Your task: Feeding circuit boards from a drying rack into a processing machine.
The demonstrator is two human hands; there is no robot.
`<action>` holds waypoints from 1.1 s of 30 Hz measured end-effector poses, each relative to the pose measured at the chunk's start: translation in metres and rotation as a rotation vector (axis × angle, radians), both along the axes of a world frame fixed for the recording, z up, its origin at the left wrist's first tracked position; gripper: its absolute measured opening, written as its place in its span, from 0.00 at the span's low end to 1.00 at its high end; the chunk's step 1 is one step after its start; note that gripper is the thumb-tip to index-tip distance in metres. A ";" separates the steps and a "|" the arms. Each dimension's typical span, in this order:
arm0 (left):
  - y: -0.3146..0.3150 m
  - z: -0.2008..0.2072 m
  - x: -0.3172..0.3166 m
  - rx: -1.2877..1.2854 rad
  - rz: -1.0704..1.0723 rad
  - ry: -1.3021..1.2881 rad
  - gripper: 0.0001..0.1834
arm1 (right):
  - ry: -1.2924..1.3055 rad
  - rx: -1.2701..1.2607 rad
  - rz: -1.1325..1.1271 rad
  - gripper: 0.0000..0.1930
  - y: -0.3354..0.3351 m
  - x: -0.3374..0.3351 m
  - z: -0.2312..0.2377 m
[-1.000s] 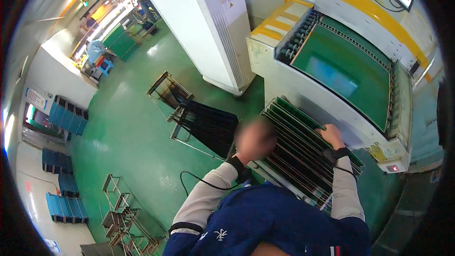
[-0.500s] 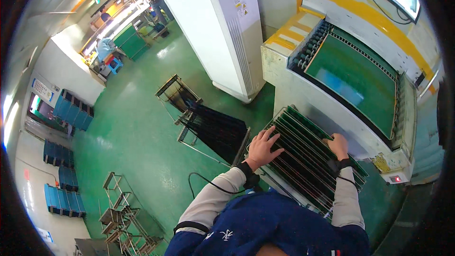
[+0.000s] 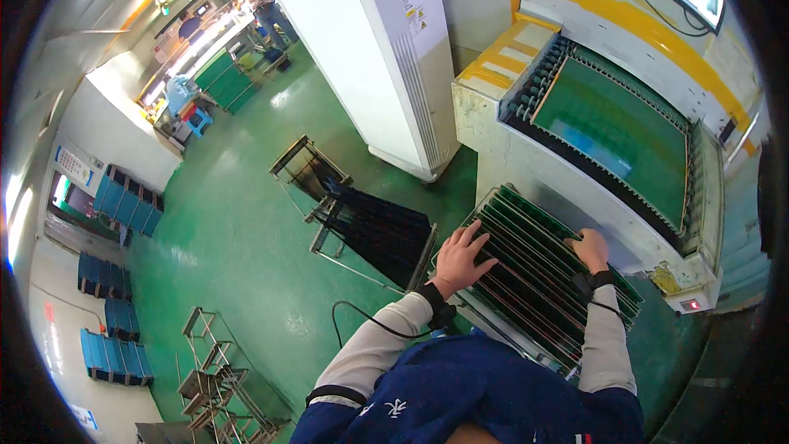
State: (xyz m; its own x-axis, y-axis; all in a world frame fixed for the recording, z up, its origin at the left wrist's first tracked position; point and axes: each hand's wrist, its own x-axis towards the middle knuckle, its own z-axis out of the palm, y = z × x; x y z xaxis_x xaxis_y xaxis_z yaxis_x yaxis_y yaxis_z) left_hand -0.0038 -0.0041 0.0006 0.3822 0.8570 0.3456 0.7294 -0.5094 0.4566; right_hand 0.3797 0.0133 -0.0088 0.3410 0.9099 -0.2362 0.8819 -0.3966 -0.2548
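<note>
A rack (image 3: 538, 362) stands in front of my body, filled with several thin dark green panels (image 3: 526, 267) on edge in a row. My left hand (image 3: 462, 259) rests at the rack's left side, fingers spread over the panels' upper edges, gripping nothing. At the right side, my right hand (image 3: 589, 251) has its fingers curled over the edge of a green panel; the fingertips are partly hidden. Beyond the rack, a larger-looking green panel (image 3: 612, 136) lies flat on the rollers (image 3: 538, 74) of a white machine (image 3: 567, 193).
To the left stands a metal rack with dark sheets (image 3: 378, 226). A tall white cabinet (image 3: 362, 49) rises behind it. Empty metal frames (image 3: 218, 386) stand at lower left, and blue racks (image 3: 127, 201) line the left wall. People (image 3: 267, 12) work at a far bench.
Both hands keep almost the same places on the rack. The panel on the machine has shifted slightly, with more rollers showing along its near edge. The whole view has moved a little.
</note>
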 end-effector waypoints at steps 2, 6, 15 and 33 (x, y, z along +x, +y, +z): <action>0.000 -0.001 -0.001 0.004 0.003 0.000 0.34 | -0.002 -0.033 -0.005 0.31 0.002 -0.002 0.003; 0.001 -0.002 0.000 0.008 -0.001 -0.006 0.34 | -0.010 -0.026 -0.003 0.31 0.001 -0.001 0.003; 0.001 -0.001 0.000 -0.007 -0.003 -0.013 0.34 | -0.017 -0.018 -0.004 0.31 -0.001 -0.003 0.004; 0.000 0.005 0.000 -0.054 0.006 0.019 0.34 | -0.027 0.035 -0.003 0.30 -0.003 -0.005 0.001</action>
State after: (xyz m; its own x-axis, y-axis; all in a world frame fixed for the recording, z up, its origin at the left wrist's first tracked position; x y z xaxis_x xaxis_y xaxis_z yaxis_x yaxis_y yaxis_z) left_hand -0.0038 -0.0042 0.0056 0.3828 0.8766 0.2915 0.7411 -0.4798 0.4696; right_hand 0.3752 0.0100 -0.0076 0.3493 0.9165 -0.1948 0.8875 -0.3904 -0.2450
